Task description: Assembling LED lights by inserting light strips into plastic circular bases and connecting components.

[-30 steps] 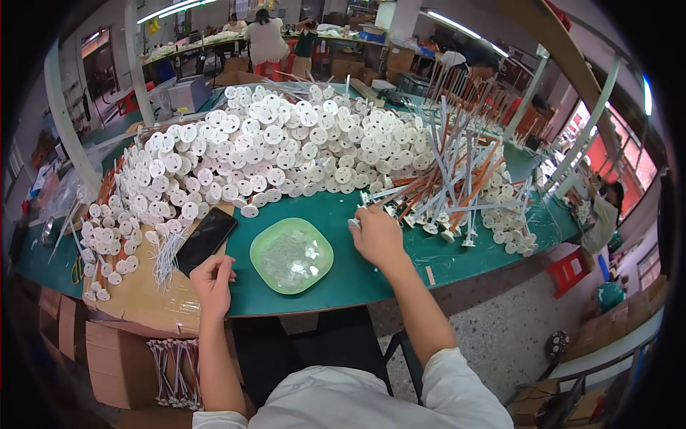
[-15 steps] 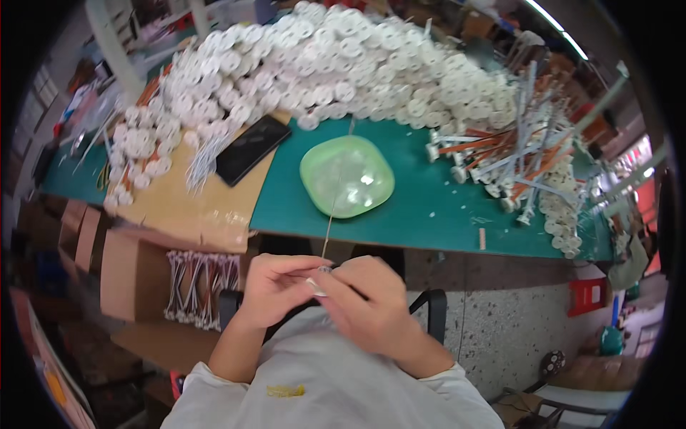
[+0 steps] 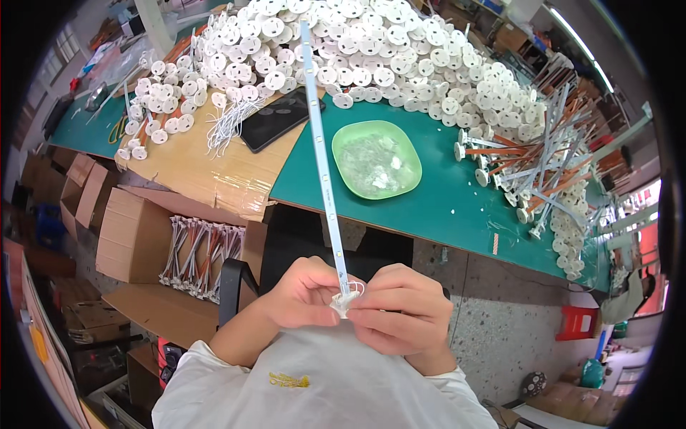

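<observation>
Hands (image 3: pixel 357 304) pinch strip (image 3: pixel 320 143) before green dish (image 3: pixel 411 154), white discs (image 3: pixel 371 50).

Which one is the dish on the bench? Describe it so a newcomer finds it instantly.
Start at the green table, near its front edge below the heap of white round discs. The dish is a pale green rounded-square bowl holding small clear bits, right of the black tablet; nothing else there is green and bowl-shaped.

Assembly workshop: heaped white discs (image 3: pixel 371 50)
</observation>
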A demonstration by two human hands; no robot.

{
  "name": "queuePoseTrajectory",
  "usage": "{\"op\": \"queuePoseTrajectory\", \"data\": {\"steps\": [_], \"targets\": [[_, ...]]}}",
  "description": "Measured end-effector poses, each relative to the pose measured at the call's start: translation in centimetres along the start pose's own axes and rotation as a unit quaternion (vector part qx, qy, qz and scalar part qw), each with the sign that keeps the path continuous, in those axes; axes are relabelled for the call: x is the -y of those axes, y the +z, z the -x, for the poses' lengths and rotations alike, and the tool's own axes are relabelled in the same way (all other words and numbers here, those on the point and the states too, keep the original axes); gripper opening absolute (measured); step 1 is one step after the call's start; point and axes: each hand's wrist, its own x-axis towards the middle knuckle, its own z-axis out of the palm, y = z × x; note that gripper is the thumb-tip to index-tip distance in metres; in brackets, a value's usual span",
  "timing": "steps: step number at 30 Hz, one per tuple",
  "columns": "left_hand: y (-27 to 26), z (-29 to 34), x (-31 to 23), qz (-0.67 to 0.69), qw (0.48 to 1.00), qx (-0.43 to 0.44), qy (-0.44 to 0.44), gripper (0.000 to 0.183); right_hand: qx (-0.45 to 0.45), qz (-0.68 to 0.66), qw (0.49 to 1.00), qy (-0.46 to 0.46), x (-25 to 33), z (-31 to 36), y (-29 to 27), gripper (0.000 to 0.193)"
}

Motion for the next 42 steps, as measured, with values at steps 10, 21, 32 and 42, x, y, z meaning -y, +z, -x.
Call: {"op": "queuePoseTrajectory", "data": {"steps": [10, 21, 32, 42], "targets": [[-1.2, 0.5, 1.0, 0.036, 0.998, 0.003, 0.045, 0.044, 0.014, -0.053, 0.998, 0.008, -0.9, -0.5, 0.3, 0.018], [-5.4, -4.8, -2.0, -0.089, 0.987, -0.090, 0.099, 0.040, -0.002, 0.096, 0.994, 0.050, -5.7, -2.8, 1.1, 0.013], [-12.7, -8.5, -2.1, -0.141, 0.955, -0.246, 0.086, 0.034, 0.154, 0.238, 0.936, 0.208, -14.6, -6.2, -1.0, 0.017], [-13.1, -8.3, -2.2, -0.115, 0.962, -0.230, 0.088, 0.033, 0.284, 0.150, 0.901, 0.292, -17.2, -6.2, -0.7, 0.015]]}}
